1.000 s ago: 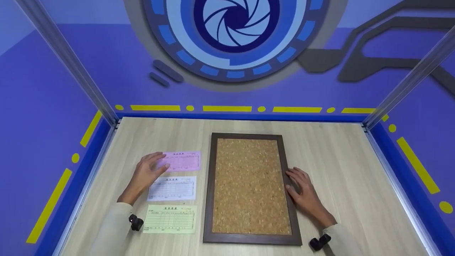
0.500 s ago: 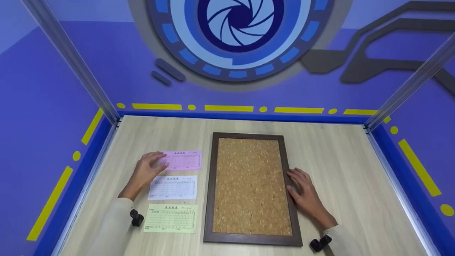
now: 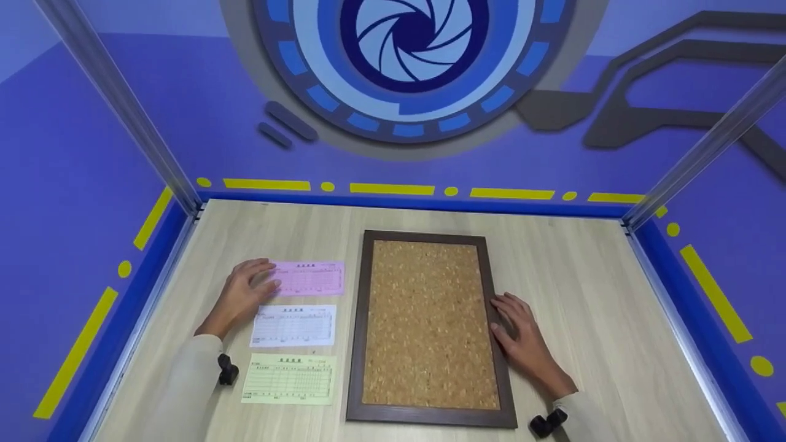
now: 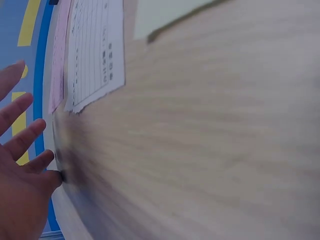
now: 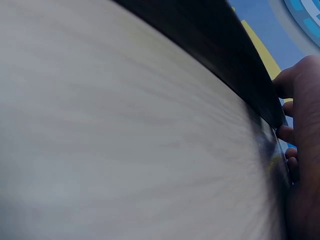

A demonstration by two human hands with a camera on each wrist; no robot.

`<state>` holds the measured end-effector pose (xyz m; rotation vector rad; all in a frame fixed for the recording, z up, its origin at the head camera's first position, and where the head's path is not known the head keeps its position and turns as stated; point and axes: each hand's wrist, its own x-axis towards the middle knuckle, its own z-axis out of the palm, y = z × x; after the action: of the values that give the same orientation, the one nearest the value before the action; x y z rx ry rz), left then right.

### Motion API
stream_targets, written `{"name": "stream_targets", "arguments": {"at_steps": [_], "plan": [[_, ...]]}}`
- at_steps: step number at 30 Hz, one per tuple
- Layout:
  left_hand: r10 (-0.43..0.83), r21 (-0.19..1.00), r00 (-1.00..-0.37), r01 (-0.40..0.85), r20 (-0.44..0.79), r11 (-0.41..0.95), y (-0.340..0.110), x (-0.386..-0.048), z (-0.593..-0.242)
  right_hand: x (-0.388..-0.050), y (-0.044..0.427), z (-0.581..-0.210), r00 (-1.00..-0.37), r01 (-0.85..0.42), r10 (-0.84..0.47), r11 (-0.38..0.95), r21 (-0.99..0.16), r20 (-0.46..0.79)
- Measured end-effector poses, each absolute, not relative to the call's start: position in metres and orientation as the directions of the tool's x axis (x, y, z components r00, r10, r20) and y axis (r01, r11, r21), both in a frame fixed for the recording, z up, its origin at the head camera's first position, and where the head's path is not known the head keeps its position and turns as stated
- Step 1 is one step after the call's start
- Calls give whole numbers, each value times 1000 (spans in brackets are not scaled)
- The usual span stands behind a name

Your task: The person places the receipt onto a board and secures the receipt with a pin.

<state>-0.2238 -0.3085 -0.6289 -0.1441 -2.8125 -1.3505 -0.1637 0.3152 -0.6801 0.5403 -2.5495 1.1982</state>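
My left hand (image 3: 241,293) lies at the left end of a pink printed slip (image 3: 310,278), its fingers spread and slightly bent over that edge. Under the pink slip, in a column, lie a white slip (image 3: 295,325) and a pale green slip (image 3: 290,379), both flat. To the right of them a cork board (image 3: 430,325) with a dark brown frame (image 3: 431,416) lies flat on the table. Fingertips of my right hand (image 3: 522,328) rest against the frame's right side; in the right wrist view the dark frame (image 5: 215,50) meets those fingers.
Everything lies on a light wood-grain tabletop (image 3: 589,276). Blue walls (image 3: 491,166) with yellow dashes enclose it at the back and both sides, joined by metal corner posts (image 3: 116,98). Each wrist wears a small black camera (image 3: 227,369).
My left hand has shifted slightly left along the pink slip's end. The head view has moved a little. The slips, the cork board and my right hand keep their places.
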Motion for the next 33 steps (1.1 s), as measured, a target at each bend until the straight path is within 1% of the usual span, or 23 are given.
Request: {"name": "stream_targets", "arguments": {"at_steps": [5,13,18,26,33], "plan": [[68,765,-997,69,33,640,-313,-226,-630,-163,314,-679,-904,-419,-209,602,-680,372],[73,744,-997,57,12,666,-317,-229,-630,-163,314,-679,-885,-459,-227,581,-673,407],[71,734,-997,61,16,676,-321,-235,-632,-164,314,-678,-889,-451,-223,582,-677,400],[66,719,-998,51,7,694,-322,-244,-634,-167,314,-680,-859,-503,-239,556,-661,453],[81,702,-996,91,48,706,-320,-249,-636,-164,315,-680,-896,-438,-214,579,-688,390]]}}
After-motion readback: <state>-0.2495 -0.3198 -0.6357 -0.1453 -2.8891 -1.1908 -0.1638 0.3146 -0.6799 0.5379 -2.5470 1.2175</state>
